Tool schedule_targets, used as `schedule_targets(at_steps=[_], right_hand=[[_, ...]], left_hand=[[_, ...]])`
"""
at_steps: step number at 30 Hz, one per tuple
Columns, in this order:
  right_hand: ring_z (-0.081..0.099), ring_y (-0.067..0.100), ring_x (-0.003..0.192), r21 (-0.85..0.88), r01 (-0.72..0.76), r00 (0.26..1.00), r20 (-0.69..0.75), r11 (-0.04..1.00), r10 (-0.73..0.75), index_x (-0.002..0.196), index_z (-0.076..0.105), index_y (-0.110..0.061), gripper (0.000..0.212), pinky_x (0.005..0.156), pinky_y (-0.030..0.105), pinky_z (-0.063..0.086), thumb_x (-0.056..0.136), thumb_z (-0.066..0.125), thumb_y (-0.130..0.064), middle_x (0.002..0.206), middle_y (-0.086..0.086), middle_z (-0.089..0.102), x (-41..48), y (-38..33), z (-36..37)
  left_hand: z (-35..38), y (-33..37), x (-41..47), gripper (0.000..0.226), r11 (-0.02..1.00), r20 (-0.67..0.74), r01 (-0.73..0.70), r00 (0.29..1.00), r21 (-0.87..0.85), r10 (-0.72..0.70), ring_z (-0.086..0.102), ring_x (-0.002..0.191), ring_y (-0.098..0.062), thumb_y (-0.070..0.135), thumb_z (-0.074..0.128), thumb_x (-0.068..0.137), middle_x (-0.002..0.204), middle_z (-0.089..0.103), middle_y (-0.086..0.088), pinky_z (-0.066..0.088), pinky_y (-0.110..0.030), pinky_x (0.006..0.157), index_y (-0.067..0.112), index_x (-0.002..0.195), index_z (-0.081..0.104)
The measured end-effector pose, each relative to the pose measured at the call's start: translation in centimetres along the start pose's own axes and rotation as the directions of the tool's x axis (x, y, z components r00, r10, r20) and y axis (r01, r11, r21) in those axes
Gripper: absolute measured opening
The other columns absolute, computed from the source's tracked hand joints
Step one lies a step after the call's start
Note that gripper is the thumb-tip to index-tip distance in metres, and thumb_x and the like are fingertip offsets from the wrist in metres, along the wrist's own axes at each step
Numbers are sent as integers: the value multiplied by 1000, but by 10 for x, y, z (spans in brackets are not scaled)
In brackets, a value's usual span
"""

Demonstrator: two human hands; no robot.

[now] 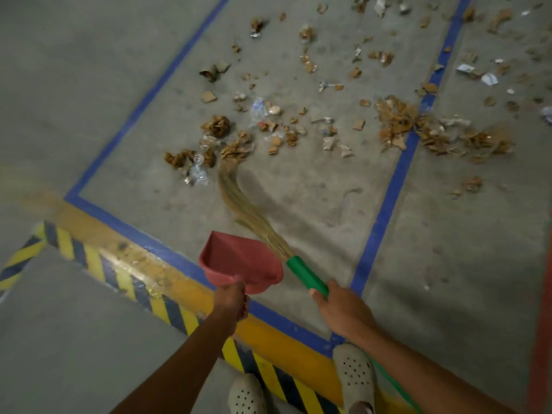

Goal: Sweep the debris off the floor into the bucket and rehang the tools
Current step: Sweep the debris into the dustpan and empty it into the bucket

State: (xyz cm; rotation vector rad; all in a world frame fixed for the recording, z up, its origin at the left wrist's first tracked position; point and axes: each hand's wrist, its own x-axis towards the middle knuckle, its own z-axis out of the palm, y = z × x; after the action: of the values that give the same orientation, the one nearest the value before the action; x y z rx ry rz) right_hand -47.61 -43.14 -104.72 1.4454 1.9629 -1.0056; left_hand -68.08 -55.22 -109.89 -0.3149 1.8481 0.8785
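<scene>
The right hand (343, 312) gripped the straw broom (239, 201) by its green handle beside the red plastic dustpan (239, 258), itself clenched in the left hand (231, 303), bristles touching crumpled debris (233, 147).

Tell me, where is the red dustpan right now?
The red dustpan is low in the middle of the head view, held in the left hand, just left of the broom's green handle.

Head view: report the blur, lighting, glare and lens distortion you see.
Head view: dim, flat lighting; the broom bristles are smeared by motion blur and cast a soft shadow on the floor; glare patches shine on the striped tape; wide-angle bending curves the blue lines; far debris looks soft, while the dustpan and both hands stay fairly sharp.
</scene>
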Motion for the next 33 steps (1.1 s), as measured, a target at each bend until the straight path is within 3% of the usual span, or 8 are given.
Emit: schedule_targets(at_steps=[4, 7, 11, 18, 23, 29, 33], right_hand=[[65, 29, 95, -143, 100, 995, 40, 985, -95, 126, 49, -15, 53, 71, 36, 49, 99, 36, -59, 108, 9, 66, 17, -62, 25], [65, 29, 99, -243, 169, 986, 51, 955, -161, 122, 51, -15, 47, 73, 35, 48, 99, 39, -55, 113, 9, 65, 29, -105, 45], [63, 28, 108, -278, 95, 995, 68, 956, -80, 121, 55, -14, 43, 85, 36, 50, 100, 43, -50, 121, 9, 64, 58, -146, 73], [60, 33, 116, -178, -187, 982, -47, 966, 181, 130, 53, -7, 56, 92, 38, 49, 102, 37, -52, 130, 15, 59, 108, -150, 75], [68, 34, 89, 47, -322, 938, -119, 946, 325, 118, 61, -3, 63, 84, 40, 56, 98, 37, -58, 105, 19, 68, 126, -134, 47], [63, 35, 88, 212, -223, 928, -253, 951, 274, 116, 55, -9, 56, 78, 40, 52, 98, 37, -59, 102, 17, 63, 89, -147, 16], [54, 29, 78, 204, -93, 953, -265, 975, 146, 111, 54, -12, 47, 69, 36, 43, 100, 38, -55, 88, 8, 57, 42, -178, 13]], left_hand=[[-62, -7, 14, 34, 999, -90, 17, 996, -33, -20, 39, 41, -16, 21, 55, 98, 57, 46, -12, 30, -21, 39, 8, 68, 47], [-102, -13, 25, 33, 998, -98, 33, 995, -54, -38, 38, 35, -15, 17, 51, 98, 57, 43, -11, 29, -18, 36, 11, 68, 42], [-142, -17, 39, 34, 994, -129, 52, 990, -92, -64, 38, 35, -15, 20, 54, 96, 55, 44, -10, 30, -17, 37, 10, 65, 45], [-179, -17, 61, 33, 989, -106, 49, 992, -140, -64, 38, 35, -14, 24, 54, 98, 56, 45, -9, 31, -17, 37, 10, 69, 48], [-186, -6, 66, 28, 992, -78, 31, 996, -124, -40, 38, 41, -15, 23, 54, 98, 64, 46, -10, 32, -17, 37, 12, 74, 46], [-189, 28, 60, 30, 994, -41, 2, 999, -108, -6, 40, 43, -17, 23, 53, 99, 62, 48, -9, 33, -19, 38, 10, 72, 48], [-191, 50, 59, 26, 991, -44, -32, 999, -129, 27, 39, 43, -17, 20, 55, 98, 63, 48, -12, 32, -19, 39, 6, 76, 52]])
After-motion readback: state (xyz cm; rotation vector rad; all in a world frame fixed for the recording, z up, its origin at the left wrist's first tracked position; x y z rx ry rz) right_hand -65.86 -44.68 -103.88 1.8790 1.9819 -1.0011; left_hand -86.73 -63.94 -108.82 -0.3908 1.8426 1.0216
